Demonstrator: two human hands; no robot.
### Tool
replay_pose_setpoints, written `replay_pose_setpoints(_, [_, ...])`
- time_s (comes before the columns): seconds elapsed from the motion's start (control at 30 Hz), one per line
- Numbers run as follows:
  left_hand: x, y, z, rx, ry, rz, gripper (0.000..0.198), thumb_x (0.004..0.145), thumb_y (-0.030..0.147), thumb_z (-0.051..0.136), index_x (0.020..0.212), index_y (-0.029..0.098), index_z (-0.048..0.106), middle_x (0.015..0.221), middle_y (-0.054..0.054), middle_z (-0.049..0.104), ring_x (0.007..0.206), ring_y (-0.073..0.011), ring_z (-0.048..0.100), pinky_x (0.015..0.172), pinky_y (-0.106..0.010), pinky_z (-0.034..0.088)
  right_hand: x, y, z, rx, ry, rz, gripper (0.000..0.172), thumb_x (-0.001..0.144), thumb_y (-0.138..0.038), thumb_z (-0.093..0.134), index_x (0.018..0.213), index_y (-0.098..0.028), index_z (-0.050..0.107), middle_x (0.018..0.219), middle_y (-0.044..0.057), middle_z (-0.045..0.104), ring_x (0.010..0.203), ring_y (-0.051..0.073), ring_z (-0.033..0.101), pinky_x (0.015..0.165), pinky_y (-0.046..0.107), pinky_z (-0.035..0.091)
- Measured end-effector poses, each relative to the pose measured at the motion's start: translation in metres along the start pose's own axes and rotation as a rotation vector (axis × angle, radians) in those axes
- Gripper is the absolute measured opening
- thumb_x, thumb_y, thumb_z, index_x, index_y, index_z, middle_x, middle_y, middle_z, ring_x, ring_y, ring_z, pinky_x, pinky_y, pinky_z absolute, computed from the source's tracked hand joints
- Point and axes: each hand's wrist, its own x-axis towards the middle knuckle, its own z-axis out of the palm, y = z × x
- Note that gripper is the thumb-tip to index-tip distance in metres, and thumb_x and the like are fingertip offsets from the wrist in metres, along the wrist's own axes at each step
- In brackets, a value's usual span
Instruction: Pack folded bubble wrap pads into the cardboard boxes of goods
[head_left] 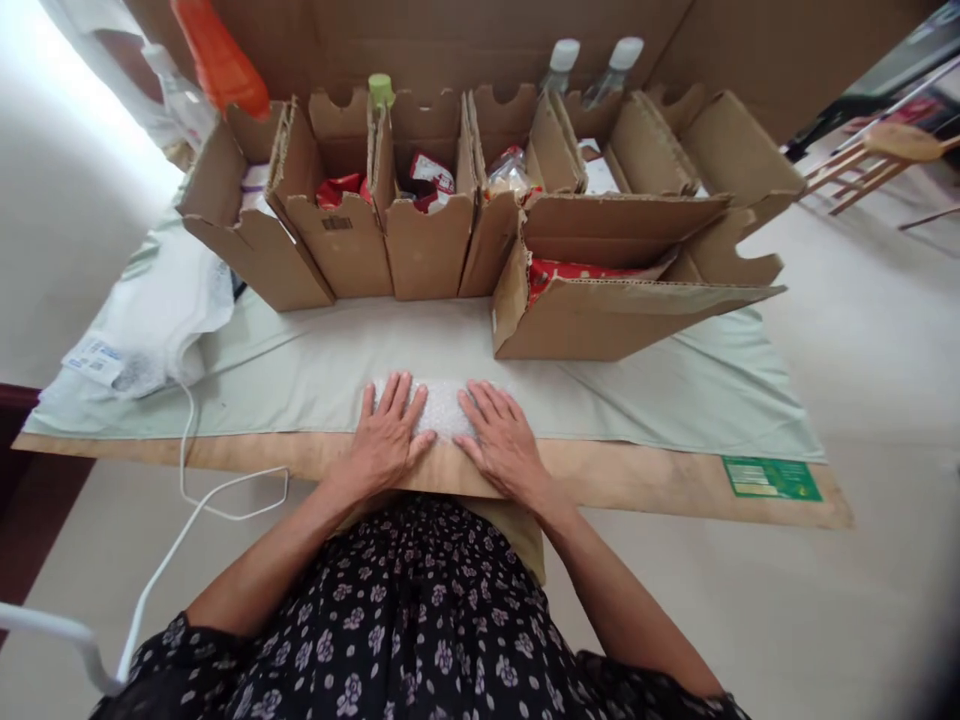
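Bubble wrap [442, 405] lying flat on pale green cloth [300, 365] at the near edge of the counter [660, 490], just in front of cardboard boxes [427, 250]. Pressed under left hand [386, 440] and right hand [502, 440], each grip spread flat, palm down, clasping nothing. Probably feather-light, soft, springy, slightly slick, easily popped; best pinched gently at a free corner beyond the fingertips

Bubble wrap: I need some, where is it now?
Head view, centre: the bubble wrap lies on the green cloth, its sides under the left hand and right hand, before the cardboard boxes.
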Motion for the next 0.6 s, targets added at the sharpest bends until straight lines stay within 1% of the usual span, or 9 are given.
replay_pose_setpoints(0.07, [-0.003,-0.004,-0.003,-0.007,-0.008,-0.005,0.061,0.1,0.041,0.052,0.155,0.016,0.043,0.168,-0.022,0.031,0.158,-0.0396,0.024,0.125,-0.069,0.014,-0.026,0.02,-0.006,-0.046,0.03,0.061,0.055,0.104,-0.04,0.047,0.153,-0.015,0.048,0.162,0.016,0.044,0.152,0.032,0.038,0.124,0.054,0.029])
replay_pose_setpoints(0.13, [-0.004,-0.003,-0.011,-0.032,0.005,-0.02,0.059,0.1,0.041,0.052,0.154,0.018,0.044,0.168,-0.022,0.032,0.158,-0.04,0.026,0.125,-0.07,0.013,-0.044,0.031,-0.018,-0.08,0.092,0.172,0.054,0.105,-0.04,0.041,0.152,-0.014,0.049,0.158,0.018,0.049,0.149,0.034,0.042,0.12,0.057,0.033])
replay_pose_setpoints(0.2, [-0.003,0.002,-0.019,-0.059,0.08,-0.023,0.058,0.1,0.04,0.052,0.154,0.021,0.043,0.17,-0.02,0.029,0.159,-0.0393,0.024,0.125,-0.071,0.01,-0.047,0.027,-0.03,-0.099,0.18,0.262,0.054,0.106,-0.038,0.038,0.152,-0.013,0.049,0.158,0.02,0.048,0.149,0.036,0.041,0.117,0.059,0.035])
replay_pose_setpoints(0.23, [-0.001,0.005,-0.022,-0.069,0.132,-0.005,0.058,0.1,0.039,0.051,0.155,0.023,0.042,0.171,-0.018,0.026,0.16,-0.0381,0.022,0.126,-0.07,0.009,-0.041,0.02,-0.033,-0.1,0.217,0.265,0.053,0.106,-0.037,0.038,0.152,-0.014,0.049,0.16,0.02,0.045,0.151,0.036,0.038,0.118,0.059,0.034])
replay_pose_setpoints(0.3, [0.002,0.011,-0.024,-0.075,0.204,0.062,0.059,0.1,0.036,0.052,0.157,0.024,0.039,0.173,-0.016,0.023,0.161,-0.0352,0.018,0.128,-0.065,0.008,-0.021,0.002,-0.034,-0.086,0.217,0.168,0.051,0.105,-0.034,0.04,0.153,-0.016,0.048,0.165,0.016,0.04,0.155,0.034,0.032,0.122,0.057,0.03])
replay_pose_setpoints(0.33, [0.004,0.013,-0.022,-0.067,0.202,0.094,0.059,0.1,0.035,0.052,0.157,0.023,0.04,0.172,-0.016,0.025,0.161,-0.0345,0.02,0.129,-0.063,0.01,-0.01,-0.007,-0.03,-0.078,0.179,0.092,0.051,0.105,-0.032,0.041,0.153,-0.017,0.049,0.165,0.015,0.039,0.155,0.032,0.032,0.123,0.054,0.029])
replay_pose_setpoints(0.43, [0.005,0.008,-0.009,0.001,0.083,0.126,0.058,0.101,0.038,0.052,0.154,0.018,0.044,0.167,-0.019,0.036,0.157,-0.0367,0.031,0.127,-0.064,0.021,0.009,-0.014,-0.015,-0.083,0.028,-0.05,0.05,0.104,-0.033,0.046,0.15,-0.015,0.053,0.161,0.014,0.046,0.151,0.03,0.039,0.123,0.05,0.032])
replay_pose_setpoints(0.5, [0.004,0.001,0.001,0.051,0.028,0.124,0.058,0.102,0.041,0.051,0.155,0.017,0.045,0.166,-0.021,0.037,0.155,-0.0384,0.033,0.125,-0.066,0.023,0.0,0.0,-0.009,-0.109,-0.012,-0.045,0.05,0.104,-0.038,0.048,0.149,-0.017,0.053,0.16,0.013,0.048,0.149,0.03,0.042,0.122,0.05,0.033])
replay_pose_setpoints(0.6, [0.002,-0.003,0.006,0.075,0.052,0.126,0.057,0.103,0.042,0.048,0.155,0.02,0.045,0.167,-0.02,0.035,0.156,-0.039,0.032,0.124,-0.066,0.024,-0.03,0.028,-0.014,-0.158,0.039,0.033,0.048,0.106,-0.039,0.044,0.149,-0.02,0.055,0.158,0.012,0.051,0.147,0.03,0.045,0.119,0.051,0.035])
